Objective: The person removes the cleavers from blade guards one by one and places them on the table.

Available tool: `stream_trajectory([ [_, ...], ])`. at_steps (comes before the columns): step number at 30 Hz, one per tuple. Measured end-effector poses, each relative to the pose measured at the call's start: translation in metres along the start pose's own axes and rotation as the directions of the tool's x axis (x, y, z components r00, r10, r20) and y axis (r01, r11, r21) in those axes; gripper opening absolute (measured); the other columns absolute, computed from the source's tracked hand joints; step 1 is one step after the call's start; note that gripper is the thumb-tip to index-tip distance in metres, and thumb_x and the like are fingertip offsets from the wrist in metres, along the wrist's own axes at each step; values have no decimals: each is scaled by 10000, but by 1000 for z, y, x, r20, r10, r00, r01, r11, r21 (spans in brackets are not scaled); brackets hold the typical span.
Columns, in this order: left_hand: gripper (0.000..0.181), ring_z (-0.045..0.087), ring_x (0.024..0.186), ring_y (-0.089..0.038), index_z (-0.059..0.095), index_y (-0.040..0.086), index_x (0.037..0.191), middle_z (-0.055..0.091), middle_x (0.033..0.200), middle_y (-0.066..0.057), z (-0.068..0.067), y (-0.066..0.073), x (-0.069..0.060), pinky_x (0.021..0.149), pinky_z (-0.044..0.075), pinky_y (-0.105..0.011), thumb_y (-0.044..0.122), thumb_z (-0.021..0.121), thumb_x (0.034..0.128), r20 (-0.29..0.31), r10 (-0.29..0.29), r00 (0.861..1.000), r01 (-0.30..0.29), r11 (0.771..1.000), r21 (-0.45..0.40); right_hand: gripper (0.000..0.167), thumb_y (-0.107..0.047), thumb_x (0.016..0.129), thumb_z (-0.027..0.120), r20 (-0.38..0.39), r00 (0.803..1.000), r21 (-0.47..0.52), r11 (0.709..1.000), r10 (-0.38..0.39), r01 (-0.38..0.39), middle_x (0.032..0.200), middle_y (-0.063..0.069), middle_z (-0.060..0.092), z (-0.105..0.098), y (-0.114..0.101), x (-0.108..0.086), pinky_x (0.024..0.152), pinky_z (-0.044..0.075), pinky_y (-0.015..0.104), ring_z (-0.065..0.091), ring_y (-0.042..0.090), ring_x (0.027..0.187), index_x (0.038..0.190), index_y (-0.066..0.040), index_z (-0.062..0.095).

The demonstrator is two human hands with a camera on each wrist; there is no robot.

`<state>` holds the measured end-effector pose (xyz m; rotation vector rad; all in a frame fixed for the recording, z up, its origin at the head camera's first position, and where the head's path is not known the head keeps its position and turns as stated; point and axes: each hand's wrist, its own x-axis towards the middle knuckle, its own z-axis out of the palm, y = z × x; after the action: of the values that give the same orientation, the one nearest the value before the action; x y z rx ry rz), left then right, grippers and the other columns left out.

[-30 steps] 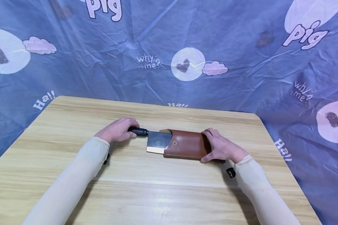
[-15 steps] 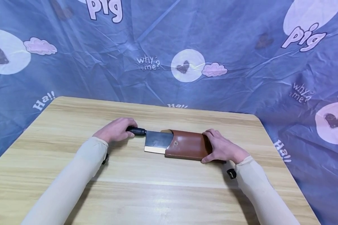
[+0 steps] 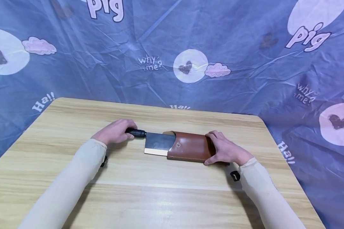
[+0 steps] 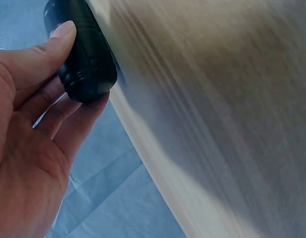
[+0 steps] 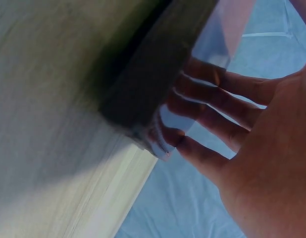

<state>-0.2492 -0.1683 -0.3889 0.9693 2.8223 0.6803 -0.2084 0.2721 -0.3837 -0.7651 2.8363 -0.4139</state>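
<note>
A cleaver [image 3: 158, 141] lies across the middle of the table, its blade partly inside a brown leather sheath [image 3: 190, 146]. My left hand [image 3: 114, 132] holds the end of its black handle [image 3: 139, 133]. In the left wrist view the thumb lies on one side of that handle [image 4: 86, 59] and fingers on the other. My right hand [image 3: 225, 149] grips the sheath's right end, thumb at the near edge and fingers at the far edge. The right wrist view shows the fingers against the sheath's glossy end. The blade's right part is hidden in the sheath.
The light wooden table [image 3: 149, 197] has rounded far corners. A blue printed cloth [image 3: 149, 86] hangs behind it and along its sides. A black strap piece [image 3: 235, 176] sits under the right wrist.
My left hand has drawn the cleaver slightly leftward, so more blade shows outside the sheath. The right hand and sheath stay nearly in place.
</note>
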Motion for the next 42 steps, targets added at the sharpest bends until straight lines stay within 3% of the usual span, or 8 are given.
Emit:
stream_trajectory([
  [20,297,616,979,-297,677,14,1131,666,1069,-99,-3,2,-4,908,484,-495,72,739,847,-3,-2,1000,2,1000,8,1137,-524,587,900,12,1000,7,1000,7,-7,1382,150,389,0,0,-1,1000,409,520,388,339,1259,1429,32,378],
  [42,266,624,925,-261,700,20,1088,677,1016,-60,-4,-3,-3,877,496,-471,58,744,829,-24,45,999,-45,999,7,1126,-509,581,908,-8,1000,9,1000,0,0,1370,140,397,-1,0,-4,1007,405,508,389,324,1251,1422,34,391],
])
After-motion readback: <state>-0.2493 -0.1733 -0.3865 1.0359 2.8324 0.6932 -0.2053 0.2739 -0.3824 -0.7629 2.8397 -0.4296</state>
